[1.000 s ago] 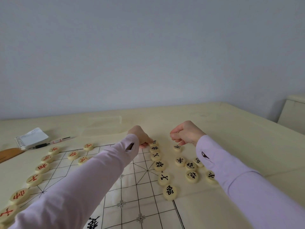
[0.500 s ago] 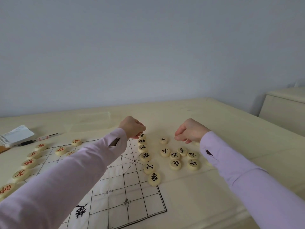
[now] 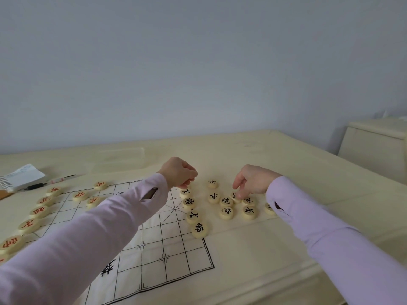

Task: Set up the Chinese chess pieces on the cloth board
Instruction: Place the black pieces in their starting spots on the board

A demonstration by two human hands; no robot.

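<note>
The white cloth board (image 3: pixel 174 249) with its black grid lies on the table. Red-lettered pieces (image 3: pixel 39 211) line its left edge, with three more further in. Black-lettered pieces (image 3: pixel 199 229) form a row along the right edge, and several loose black pieces (image 3: pixel 226 212) lie off the cloth to the right. My left hand (image 3: pixel 179 172) is curled in a fist over the top of the black row; no piece shows in it. My right hand (image 3: pixel 253 181) reaches down and pinches a loose black piece (image 3: pixel 236 197) with thumb and fingertips.
A spiral notepad (image 3: pixel 22 177) and a pen (image 3: pixel 50 182) lie at the far left of the cream table (image 3: pixel 253 150). A cream cabinet (image 3: pixel 374 148) stands beyond the table's right edge. A brown wooden object shows at the left border.
My right hand has opened from a fist and dropped onto the loose black pieces. My left hand has lifted slightly off the top of the row. The camera has turned right.
</note>
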